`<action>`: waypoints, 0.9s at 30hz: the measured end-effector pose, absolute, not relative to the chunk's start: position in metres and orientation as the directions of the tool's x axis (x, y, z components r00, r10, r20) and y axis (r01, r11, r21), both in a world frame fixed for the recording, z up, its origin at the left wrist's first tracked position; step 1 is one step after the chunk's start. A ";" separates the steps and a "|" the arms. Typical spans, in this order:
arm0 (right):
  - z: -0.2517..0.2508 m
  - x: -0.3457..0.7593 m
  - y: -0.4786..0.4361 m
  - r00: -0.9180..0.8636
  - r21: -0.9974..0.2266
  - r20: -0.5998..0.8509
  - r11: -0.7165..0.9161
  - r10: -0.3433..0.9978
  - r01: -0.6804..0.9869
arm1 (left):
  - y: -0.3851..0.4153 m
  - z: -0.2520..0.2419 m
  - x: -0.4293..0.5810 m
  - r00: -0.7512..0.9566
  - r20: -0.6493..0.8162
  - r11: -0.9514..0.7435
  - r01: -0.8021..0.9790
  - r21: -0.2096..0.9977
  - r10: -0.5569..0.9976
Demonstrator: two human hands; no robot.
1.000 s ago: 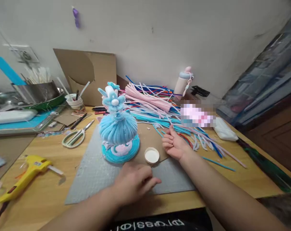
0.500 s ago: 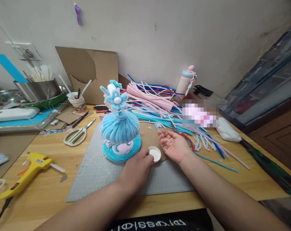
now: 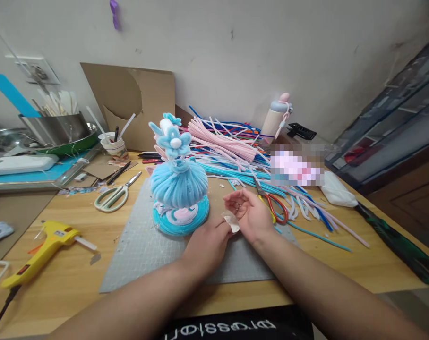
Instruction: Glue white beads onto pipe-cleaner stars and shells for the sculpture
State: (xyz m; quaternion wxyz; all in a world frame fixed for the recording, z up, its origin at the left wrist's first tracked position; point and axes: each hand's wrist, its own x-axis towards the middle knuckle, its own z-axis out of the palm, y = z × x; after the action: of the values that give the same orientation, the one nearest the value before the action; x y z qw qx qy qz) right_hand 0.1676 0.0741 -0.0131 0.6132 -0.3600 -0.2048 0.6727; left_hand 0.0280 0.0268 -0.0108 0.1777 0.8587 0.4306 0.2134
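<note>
Clearly, the left hand (image 3: 208, 242) has its fingers closed on a small shallow dish (image 3: 230, 221), which is tilted over the grey cutting mat (image 3: 136, 257). The dish lies between the hands, just left of the right hand (image 3: 256, 218), its visible long axis slanting from upper left to lower right; whether it touches that cupped, unclenched palm I cannot tell. Beyond the left hand stands a blue pipe-cleaner figure (image 3: 179, 184).

Left hand (image 3: 208, 242) holds a tilted dish (image 3: 231, 222) beside the cupped right hand (image 3: 254, 216); red-handled scissors (image 3: 279, 208) lie near.
</note>
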 end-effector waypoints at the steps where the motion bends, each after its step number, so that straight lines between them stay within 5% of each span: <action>1: -0.013 0.167 0.073 0.008 -0.731 -0.209 -0.151 0.978 -0.666 | 0.027 -0.011 0.028 0.535 0.215 -0.564 0.664 0.491 0.817; 12: -0.007 0.159 0.063 0.012 -0.811 0.063 0.058 0.998 -0.582 | 0.027 -0.010 0.026 0.524 0.216 -0.553 0.660 0.509 0.824; 20: 0.001 0.156 0.054 0.034 -0.873 0.129 0.130 0.991 -0.469 | 0.028 -0.011 0.026 0.514 0.213 -0.541 0.657 0.526 0.831; 27: -0.003 0.190 0.073 0.022 -0.967 0.254 0.254 0.967 0.026 | 0.018 -0.001 0.016 0.536 0.180 -0.540 0.654 0.530 0.825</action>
State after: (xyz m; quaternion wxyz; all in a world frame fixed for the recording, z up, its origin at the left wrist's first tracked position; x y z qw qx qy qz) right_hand 0.1903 0.0732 -0.0033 0.5604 -0.4436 -0.5594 0.4199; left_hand 0.0159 0.0181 -0.0007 0.2041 0.8522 0.4338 0.2096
